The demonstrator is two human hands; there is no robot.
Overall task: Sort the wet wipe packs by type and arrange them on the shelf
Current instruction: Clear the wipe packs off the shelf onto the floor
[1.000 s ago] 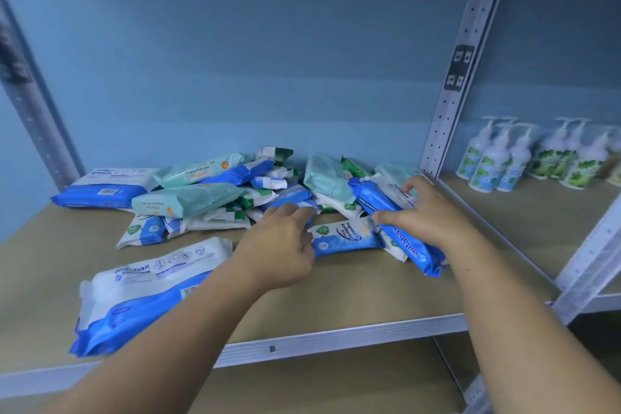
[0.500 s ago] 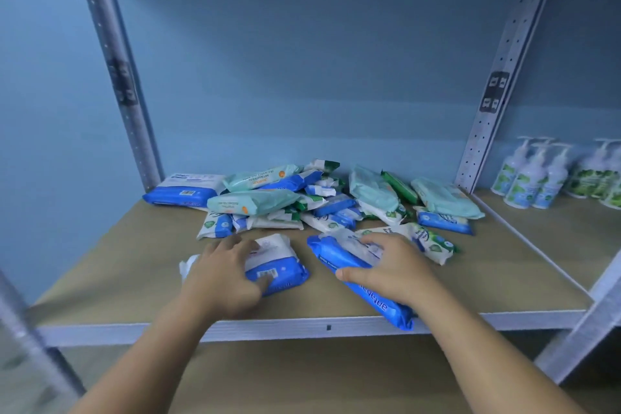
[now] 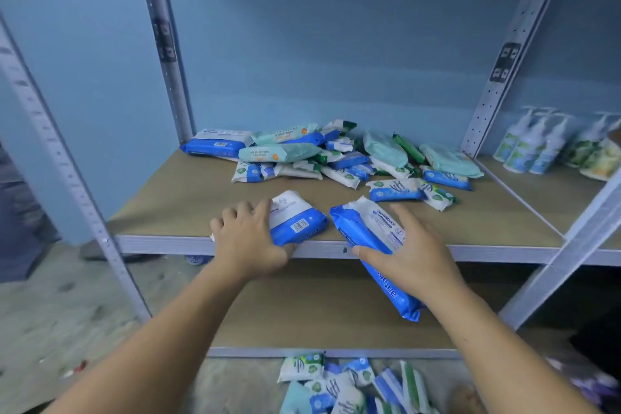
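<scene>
Wet wipe packs [image 3: 336, 158] are recorded heaped at the back of the shelf [image 3: 174, 205], while at its front edge a blue-and-white pack [image 3: 297, 223] is gripped in the left hand's [image 3: 248, 242] curled fingers and a long blue pack [image 3: 366, 228], overhanging the edge, is pressed under the right hand's [image 3: 411, 252] spread, straight fingers.

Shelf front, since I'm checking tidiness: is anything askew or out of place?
The long blue-and-white plastic wipe pack under the right hand lies slanted, one end overhanging the grey metal shelf edge. Loose packs also lie heaped below.
</scene>
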